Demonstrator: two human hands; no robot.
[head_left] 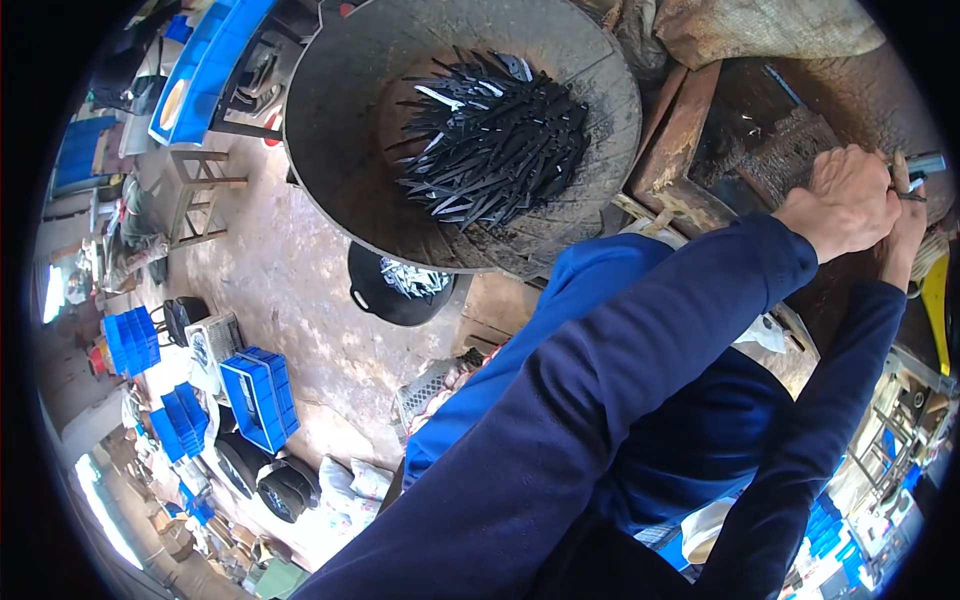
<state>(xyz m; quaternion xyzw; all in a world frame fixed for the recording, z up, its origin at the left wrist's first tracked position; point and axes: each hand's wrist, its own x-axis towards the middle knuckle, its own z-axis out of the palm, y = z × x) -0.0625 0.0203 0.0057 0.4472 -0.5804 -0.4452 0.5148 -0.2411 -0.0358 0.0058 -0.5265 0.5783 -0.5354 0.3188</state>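
At the far right, my left hand (845,205) is closed, its knuckles up and its fingers mostly hidden. My right hand (906,228) is closed too, pressed against its far side. What they grip is hidden; a short shiny metal cylinder (930,163) shows just beyond the fingers. Below the hands lies a dark, wet-looking work surface (840,290). Left of them, a wide, worn metal basin (345,130) holds a heap of narrow, pointed black blade-like pieces (500,140), a few with bright silver faces. Neither hand touches the heap.
A wooden frame (683,140) stands between the basin and the work surface. Beneath the basin's near edge sits a black tub (385,312) of silvery pieces. A sack (770,30) lies at the top right. Leftward are a stool (190,200), blue crates (262,400) and a blue trough (205,70).
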